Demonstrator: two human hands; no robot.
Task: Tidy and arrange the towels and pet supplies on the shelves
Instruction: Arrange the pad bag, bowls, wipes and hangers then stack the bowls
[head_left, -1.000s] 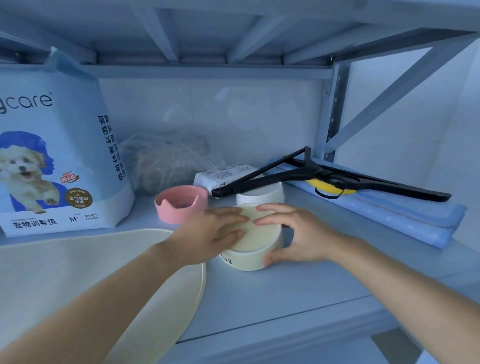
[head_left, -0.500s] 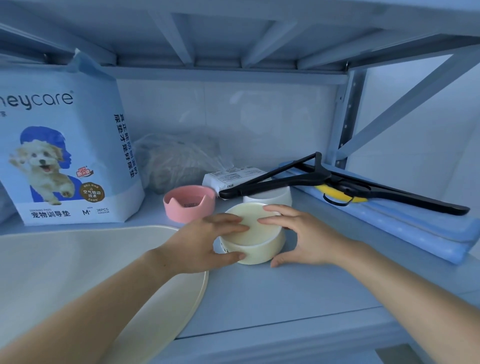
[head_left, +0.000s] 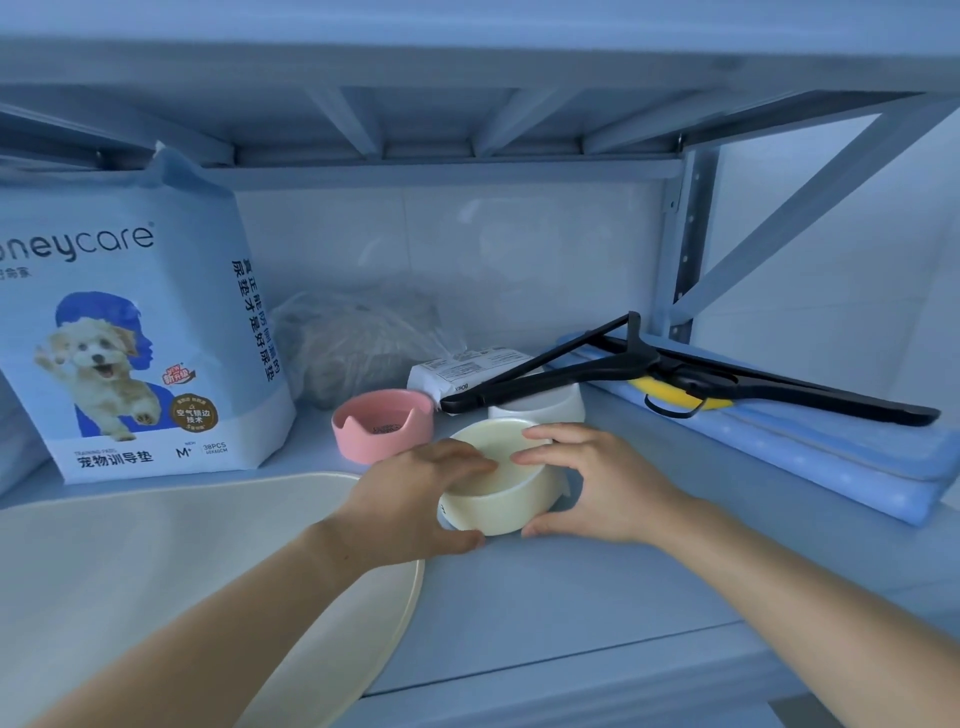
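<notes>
While we clasp the round cream plastic pet bowl from both sides, it sits near the middle of the pale blue metal shelf, a little tilted; our left hand curls round its left wall and our right hand round its right; just behind stand a pink notched bowl and a white bowl, the white one under black plastic hangers that lie across folded blue towels; at left a large cream oval tray lies before a blue bag of pet training pads.
</notes>
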